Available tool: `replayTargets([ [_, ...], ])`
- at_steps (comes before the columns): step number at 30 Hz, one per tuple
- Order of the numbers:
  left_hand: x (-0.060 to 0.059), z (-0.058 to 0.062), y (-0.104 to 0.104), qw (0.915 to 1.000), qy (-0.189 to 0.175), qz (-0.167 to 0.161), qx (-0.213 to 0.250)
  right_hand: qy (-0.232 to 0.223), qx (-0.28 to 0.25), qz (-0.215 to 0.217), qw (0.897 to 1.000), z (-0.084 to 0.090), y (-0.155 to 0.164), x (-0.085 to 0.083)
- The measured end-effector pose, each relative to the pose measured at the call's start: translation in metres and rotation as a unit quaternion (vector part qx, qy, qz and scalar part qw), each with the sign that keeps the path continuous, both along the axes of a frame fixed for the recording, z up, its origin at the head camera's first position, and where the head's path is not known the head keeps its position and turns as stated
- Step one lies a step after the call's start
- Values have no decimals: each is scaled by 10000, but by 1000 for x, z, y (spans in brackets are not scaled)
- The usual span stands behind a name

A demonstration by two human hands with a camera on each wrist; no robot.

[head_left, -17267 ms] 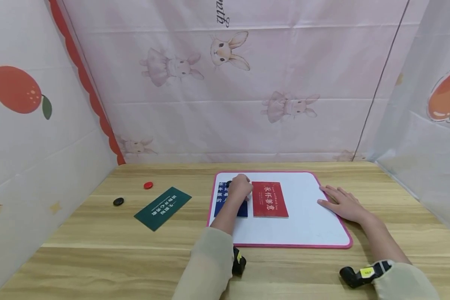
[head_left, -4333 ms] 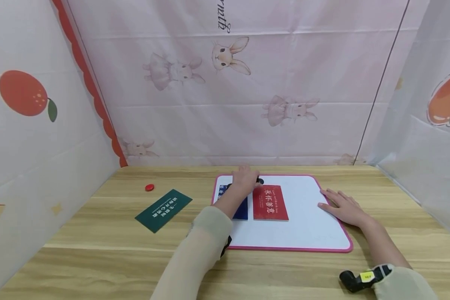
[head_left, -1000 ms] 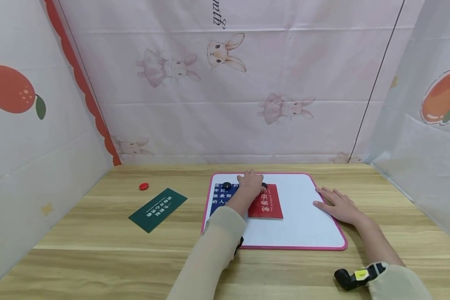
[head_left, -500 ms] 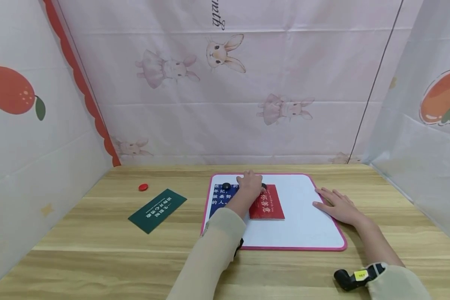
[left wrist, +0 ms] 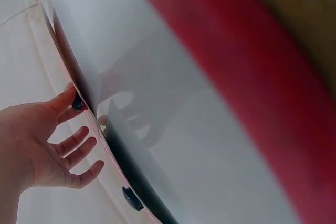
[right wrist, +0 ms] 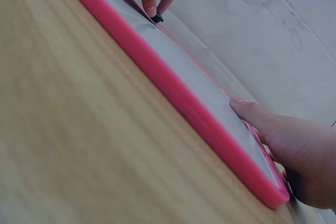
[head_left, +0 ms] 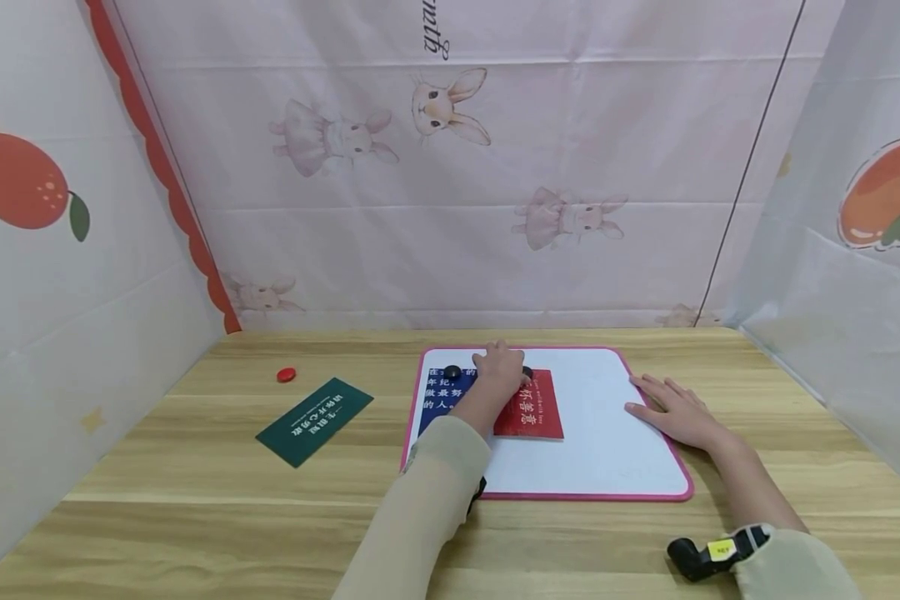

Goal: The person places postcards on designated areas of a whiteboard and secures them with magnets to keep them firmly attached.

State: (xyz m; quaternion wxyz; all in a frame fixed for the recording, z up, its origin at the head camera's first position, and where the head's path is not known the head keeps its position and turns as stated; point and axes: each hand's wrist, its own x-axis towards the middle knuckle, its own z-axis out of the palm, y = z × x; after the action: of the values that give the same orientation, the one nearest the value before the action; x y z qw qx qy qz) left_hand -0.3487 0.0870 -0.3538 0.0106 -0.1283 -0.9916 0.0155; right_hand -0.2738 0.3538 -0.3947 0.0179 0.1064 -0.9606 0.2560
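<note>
My left hand pinches a round black magnet between thumb and forefinger, at the top of a red card. The other fingers are spread and loosely bent. The card lies on a whiteboard with a pink rim, partly hidden by this hand. Beside it on the board is a dark blue card, with another black magnet near its top. My right hand rests on the board's right edge, its thumb on the white surface and its fingers fairly straight.
On the wooden table, left of the board, lie a green card and a red round magnet. A printed curtain hangs behind the table, with further sheets at both sides.
Since the oldest frame, the black magnet on the table's left has come to the red card in my left hand. Lately the red card's lower edge shifts slightly sideways. The right hand stays.
</note>
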Motion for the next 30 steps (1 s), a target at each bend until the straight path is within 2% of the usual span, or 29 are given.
replayTargets([
  [11,-1,-2,0,9999,89,49,-63,7,20,-4,10000,1,-1,1],
  [21,-3,-4,-1,10000,16,25,67,38,14,9,10000,1,0,0],
  [26,-3,-4,-7,9996,-42,-113,272,27,2,11,10000,-1,0,0],
  [30,-6,-3,-16,9974,2,-167,707,38,-9,14,10000,-1,0,0],
])
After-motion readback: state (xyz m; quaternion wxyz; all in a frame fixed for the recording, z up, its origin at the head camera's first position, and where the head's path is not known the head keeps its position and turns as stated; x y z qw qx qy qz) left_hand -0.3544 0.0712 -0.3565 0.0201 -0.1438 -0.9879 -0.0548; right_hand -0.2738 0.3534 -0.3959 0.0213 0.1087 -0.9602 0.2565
